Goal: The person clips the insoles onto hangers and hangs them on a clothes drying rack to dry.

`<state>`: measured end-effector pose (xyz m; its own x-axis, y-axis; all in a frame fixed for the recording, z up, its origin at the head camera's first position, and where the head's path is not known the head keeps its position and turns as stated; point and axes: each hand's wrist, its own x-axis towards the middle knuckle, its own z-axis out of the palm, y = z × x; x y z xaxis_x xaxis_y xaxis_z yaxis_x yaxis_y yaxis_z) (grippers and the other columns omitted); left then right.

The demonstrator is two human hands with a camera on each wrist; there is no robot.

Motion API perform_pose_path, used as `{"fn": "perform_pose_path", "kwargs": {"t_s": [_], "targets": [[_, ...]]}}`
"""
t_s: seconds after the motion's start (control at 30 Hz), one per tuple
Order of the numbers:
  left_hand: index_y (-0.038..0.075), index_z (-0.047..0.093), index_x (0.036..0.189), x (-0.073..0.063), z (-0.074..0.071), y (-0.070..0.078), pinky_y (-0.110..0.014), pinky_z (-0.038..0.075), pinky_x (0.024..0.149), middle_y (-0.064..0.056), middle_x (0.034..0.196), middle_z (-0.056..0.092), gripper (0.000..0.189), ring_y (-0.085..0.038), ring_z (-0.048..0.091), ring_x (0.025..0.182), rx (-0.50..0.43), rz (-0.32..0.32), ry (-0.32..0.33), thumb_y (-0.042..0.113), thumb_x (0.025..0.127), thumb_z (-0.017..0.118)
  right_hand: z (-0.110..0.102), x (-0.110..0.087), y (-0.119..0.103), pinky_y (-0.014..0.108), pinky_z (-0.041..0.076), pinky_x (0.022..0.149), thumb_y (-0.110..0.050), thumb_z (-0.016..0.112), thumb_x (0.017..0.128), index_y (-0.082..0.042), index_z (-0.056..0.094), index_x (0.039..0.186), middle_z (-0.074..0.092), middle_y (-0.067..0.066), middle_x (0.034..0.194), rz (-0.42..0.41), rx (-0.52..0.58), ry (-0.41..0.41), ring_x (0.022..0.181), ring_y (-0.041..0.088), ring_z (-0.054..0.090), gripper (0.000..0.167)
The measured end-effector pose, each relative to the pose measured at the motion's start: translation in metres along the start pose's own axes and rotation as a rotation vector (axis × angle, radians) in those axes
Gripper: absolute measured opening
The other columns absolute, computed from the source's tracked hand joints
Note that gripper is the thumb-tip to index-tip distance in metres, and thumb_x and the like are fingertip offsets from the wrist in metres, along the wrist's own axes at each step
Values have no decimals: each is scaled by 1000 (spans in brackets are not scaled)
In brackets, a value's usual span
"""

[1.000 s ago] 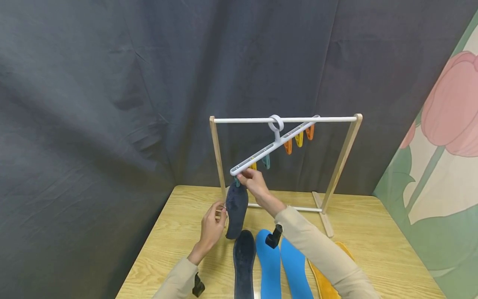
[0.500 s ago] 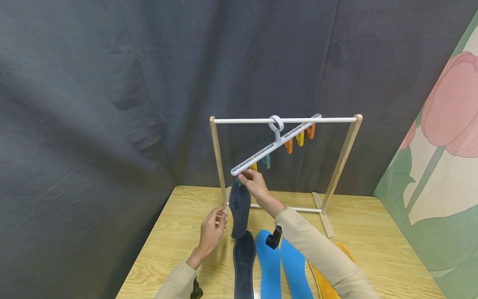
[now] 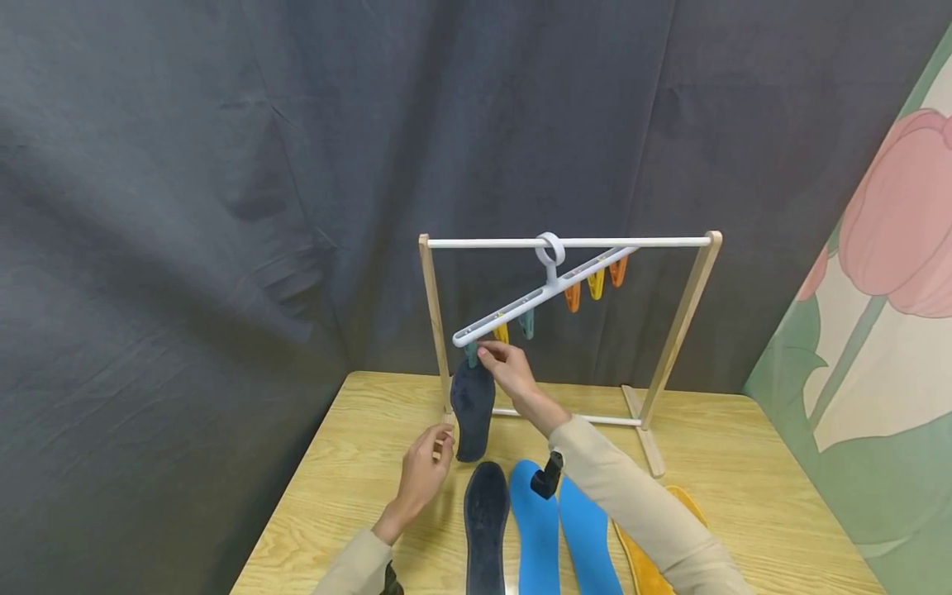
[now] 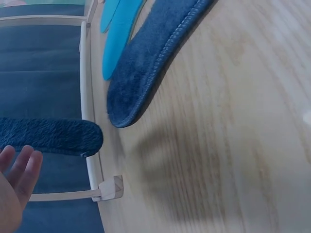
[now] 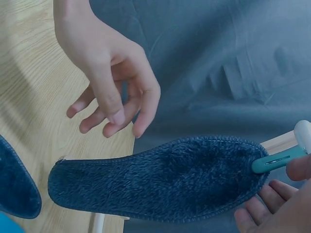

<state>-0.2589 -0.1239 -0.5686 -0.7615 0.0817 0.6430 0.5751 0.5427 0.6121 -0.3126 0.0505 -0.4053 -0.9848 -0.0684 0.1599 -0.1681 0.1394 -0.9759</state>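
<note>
A fuzzy, stitch-edged, dark-blue insole (image 5: 160,182) was held by a teal clip (image 5: 276,161). The left hand (image 3: 424,467) was loosely curled, empty; the right hand (image 3: 511,373) was parted beside it.

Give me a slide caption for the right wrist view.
Fuzzy dark-blue insole hanging from a teal plastic clip, the right hand beside the clip, the left hand loosely curled.

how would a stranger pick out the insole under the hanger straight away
On the table stands a rack bearing a slanted white hanger. In the head view, at the hanger's left end, a teal clip touches the insole at its top. Dark and fuzzy, it hangs upright, while the other dark insole lies flat.
</note>
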Motion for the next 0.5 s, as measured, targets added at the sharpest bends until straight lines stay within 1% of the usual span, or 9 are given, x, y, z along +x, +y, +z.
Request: {"fn": "perform_pose_path", "kwargs": {"t_s": [0.17, 0.27, 0.37, 0.5], "targets": [[2, 66, 115, -8, 5, -2, -21, 53, 56, -6, 93, 67, 21, -14, 65, 73, 25, 6, -71, 0, 94, 63, 0, -1, 0, 45, 46, 100, -11, 55, 102, 7, 61, 128, 63, 22, 123, 12, 2, -1, 116, 32, 57, 33], [3, 66, 115, -13, 7, -4, -23, 53, 58, -6, 94, 67, 20, -14, 66, 74, 40, -3, -109, 1, 95, 64, -1, -2, 0, 46, 46, 101, -12, 55, 102, 7, 60, 129, 62, 22, 126, 33, 1, -4, 119, 34, 56, 34], [3, 66, 115, -17, 9, -5, -24, 53, 59, -9, 96, 69, 21, -14, 66, 75, 50, -11, -148, 1, 95, 63, -2, -3, 2, 47, 45, 101, -13, 53, 103, 8, 59, 130, 60, 22, 128, 55, -6, -6, 122, 36, 54, 34], [2, 66, 116, -20, 10, -6, -22, 51, 57, -8, 96, 69, 20, -13, 65, 75, 58, -27, -195, 3, 96, 61, -3, -2, 5, 47, 44, 103, -13, 53, 103, 8, 58, 130, 59, 22, 130, 71, -6, 2, 124, 37, 53, 35]]}}
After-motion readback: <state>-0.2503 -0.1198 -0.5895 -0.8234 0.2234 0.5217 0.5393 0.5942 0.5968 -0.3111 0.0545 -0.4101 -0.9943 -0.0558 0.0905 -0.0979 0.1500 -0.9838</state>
